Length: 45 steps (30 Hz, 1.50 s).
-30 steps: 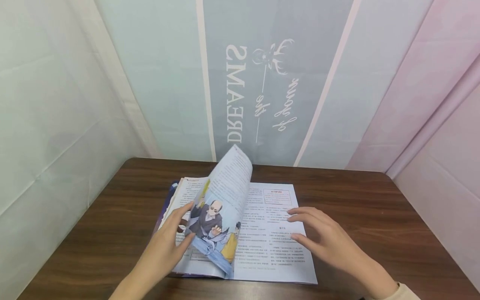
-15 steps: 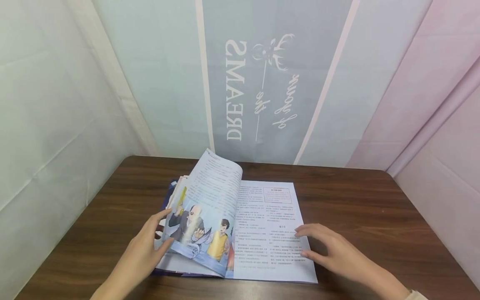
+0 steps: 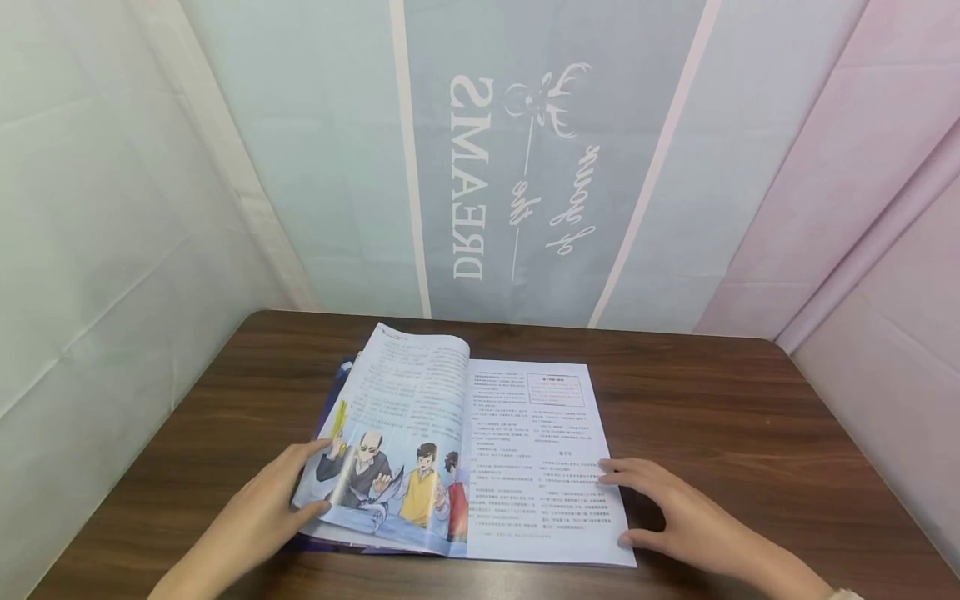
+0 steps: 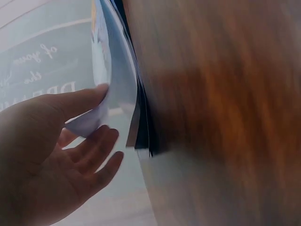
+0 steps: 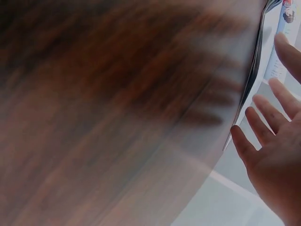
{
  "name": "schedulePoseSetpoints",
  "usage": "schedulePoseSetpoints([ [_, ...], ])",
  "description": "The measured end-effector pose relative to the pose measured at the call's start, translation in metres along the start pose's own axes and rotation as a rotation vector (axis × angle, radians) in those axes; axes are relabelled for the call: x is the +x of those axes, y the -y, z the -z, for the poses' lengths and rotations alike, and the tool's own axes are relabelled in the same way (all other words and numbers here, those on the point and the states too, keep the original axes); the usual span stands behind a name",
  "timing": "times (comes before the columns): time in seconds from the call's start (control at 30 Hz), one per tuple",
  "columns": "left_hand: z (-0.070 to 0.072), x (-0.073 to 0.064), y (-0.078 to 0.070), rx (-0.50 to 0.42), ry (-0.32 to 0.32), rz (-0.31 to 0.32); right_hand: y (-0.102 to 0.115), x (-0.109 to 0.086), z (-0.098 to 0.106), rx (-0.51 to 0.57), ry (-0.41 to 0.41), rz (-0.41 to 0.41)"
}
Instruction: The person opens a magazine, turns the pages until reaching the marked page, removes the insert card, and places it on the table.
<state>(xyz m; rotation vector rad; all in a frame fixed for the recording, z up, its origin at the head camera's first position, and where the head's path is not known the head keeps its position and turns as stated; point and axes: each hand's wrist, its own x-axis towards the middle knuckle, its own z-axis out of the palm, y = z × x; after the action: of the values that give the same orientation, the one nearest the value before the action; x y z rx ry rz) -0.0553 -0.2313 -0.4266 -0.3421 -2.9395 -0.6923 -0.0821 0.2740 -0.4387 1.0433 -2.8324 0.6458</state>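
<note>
An open magazine (image 3: 555, 492) lies on the wooden table, its right page flat and covered in printed text. My left hand (image 3: 273, 492) pinches the outer edge of a left-hand page (image 3: 405, 417) between thumb and fingers. That page bows up slightly, showing text above and a drawing of several people below. In the left wrist view the thumb of my left hand (image 4: 61, 127) presses on the page edge, with the lower pages apart beneath it. At the magazine's right edge is my right hand (image 3: 675, 517), fingers loosely spread, the fingertips on or just over the page margin.
The dark wooden table (image 3: 712, 417) extends on both sides of the magazine. Behind it hangs a grey-blue cloth (image 3: 360, 167) with mirrored lettering, and pale cloths close in at left and right.
My left hand has drawn the page leftward and down, from standing raised to nearly flat over the left side. My right hand has shifted slightly right and toward the person.
</note>
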Motion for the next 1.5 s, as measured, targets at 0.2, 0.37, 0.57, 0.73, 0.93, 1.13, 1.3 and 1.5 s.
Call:
schedulePoseSetpoints([
  [0.2, 0.001, 0.000, 0.015, 0.012, 0.070, 0.023, -0.002, -0.002, 0.000, -0.011, 0.102, -0.080],
  [0.37, 0.000, -0.002, 0.023, 0.013, 0.137, 0.044, -0.003, -0.002, -0.002, -0.026, 0.105, -0.076],
  [0.57, -0.001, -0.002, 0.027, 0.015, 0.163, 0.027, -0.001, 0.000, -0.001, -0.035, 0.130, -0.102],
  [0.73, -0.001, 0.000, 0.026, 0.029, 0.184, 0.044, 0.000, 0.004, 0.000, -0.056, 0.118, -0.114],
  [0.93, 0.000, 0.000, 0.023, 0.047, 0.222, 0.091, 0.002, 0.009, 0.001, -0.068, 0.094, -0.111],
  [1.13, 0.002, 0.000, 0.008, 0.074, 0.199, 0.075, 0.005, 0.013, 0.008, -0.078, 0.027, -0.070],
  [1.3, 0.005, 0.002, -0.016, 0.039, 0.166, 0.044, 0.007, 0.017, 0.013, -0.107, -0.061, -0.008],
  [1.5, 0.010, 0.006, -0.049, -0.011, 0.134, -0.019, 0.013, 0.029, 0.021, -0.107, -0.157, 0.033],
])
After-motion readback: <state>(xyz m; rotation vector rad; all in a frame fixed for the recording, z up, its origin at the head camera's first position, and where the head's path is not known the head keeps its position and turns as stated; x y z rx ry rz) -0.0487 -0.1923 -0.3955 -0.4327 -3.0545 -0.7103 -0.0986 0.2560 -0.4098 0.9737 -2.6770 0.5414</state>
